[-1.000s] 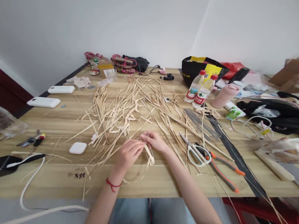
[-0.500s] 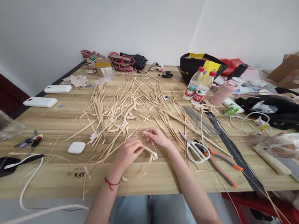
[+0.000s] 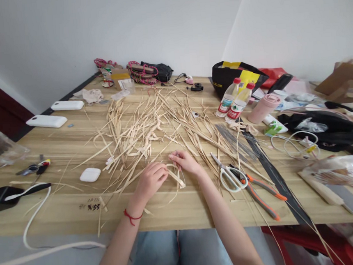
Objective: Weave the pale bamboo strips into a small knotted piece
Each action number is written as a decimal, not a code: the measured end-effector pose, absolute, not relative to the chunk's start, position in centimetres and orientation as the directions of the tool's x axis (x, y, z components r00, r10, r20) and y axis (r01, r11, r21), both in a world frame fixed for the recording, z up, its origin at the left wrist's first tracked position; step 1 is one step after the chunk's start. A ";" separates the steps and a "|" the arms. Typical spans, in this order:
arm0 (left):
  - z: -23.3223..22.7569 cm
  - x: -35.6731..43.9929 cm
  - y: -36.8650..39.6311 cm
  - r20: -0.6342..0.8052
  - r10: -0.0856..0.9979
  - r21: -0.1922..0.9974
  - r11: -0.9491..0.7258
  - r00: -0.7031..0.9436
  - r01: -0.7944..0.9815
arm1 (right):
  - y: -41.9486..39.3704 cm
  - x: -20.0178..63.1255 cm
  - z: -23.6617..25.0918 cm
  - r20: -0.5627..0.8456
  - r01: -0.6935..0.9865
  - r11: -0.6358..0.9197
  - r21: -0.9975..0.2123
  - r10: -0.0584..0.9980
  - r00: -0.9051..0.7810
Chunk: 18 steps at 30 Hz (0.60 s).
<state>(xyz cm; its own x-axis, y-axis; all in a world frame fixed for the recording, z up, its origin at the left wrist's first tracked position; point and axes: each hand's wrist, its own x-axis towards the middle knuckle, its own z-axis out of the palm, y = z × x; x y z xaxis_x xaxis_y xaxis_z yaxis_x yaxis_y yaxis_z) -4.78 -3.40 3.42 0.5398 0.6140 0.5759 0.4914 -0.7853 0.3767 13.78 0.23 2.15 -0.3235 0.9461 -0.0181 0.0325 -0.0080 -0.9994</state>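
Note:
My left hand [image 3: 152, 179], a red string round its wrist, pinches a pale flat plant-fibre strip [image 3: 174, 177] that bends and folds back on itself at a small knot-like corner to the right. Close by, my right hand [image 3: 185, 163] has its fingertips pressed together on a thin strand running down to that folded corner; whether it is wire or fibre I cannot tell. A thin tail of strip curls below on the table. Just beyond both hands spreads a loose pile of dry strips [image 3: 133, 130], with a twisted fibre piece [image 3: 151, 138] lying on it.
White-handled scissors [image 3: 229, 179] and orange-grey pliers [image 3: 264, 199] lie right of my right arm. Two water bottles [image 3: 235, 102], a pink tumbler [image 3: 264, 108] and a black-yellow bag [image 3: 236, 77] stand behind. A white earbud case [image 3: 90, 174] sits at left; a white cable crosses the table edge.
The folded strip has shifted slightly left and bends in a tighter arch between my hands. My left hand has moved a little left; my right hand is nearly still.

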 end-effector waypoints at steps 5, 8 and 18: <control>3.4 -4.9 -3.8 0.607 0.602 0.372 -0.792 0.519 0.484 | 0.3 13.8 1.8 -0.036 0.038 -0.025 -0.999 0.947 -0.318; 3.3 -4.9 -3.9 0.597 0.614 0.383 -0.784 0.516 0.489 | 0.3 13.7 1.8 -0.042 0.055 -0.026 -0.998 0.949 -0.311; 3.2 -4.8 -4.0 0.567 0.622 0.346 -0.774 0.540 0.530 | 0.3 13.5 1.9 -0.042 0.057 -0.026 -0.998 0.952 -0.304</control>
<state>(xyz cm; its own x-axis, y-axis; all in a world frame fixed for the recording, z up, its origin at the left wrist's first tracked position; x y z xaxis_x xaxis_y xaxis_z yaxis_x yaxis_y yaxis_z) -4.80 -3.99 3.24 0.5398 0.6223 0.5668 0.5299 -0.7744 0.3456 13.48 0.31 1.93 -0.3043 0.9516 -0.0420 0.0572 -0.0258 -0.9980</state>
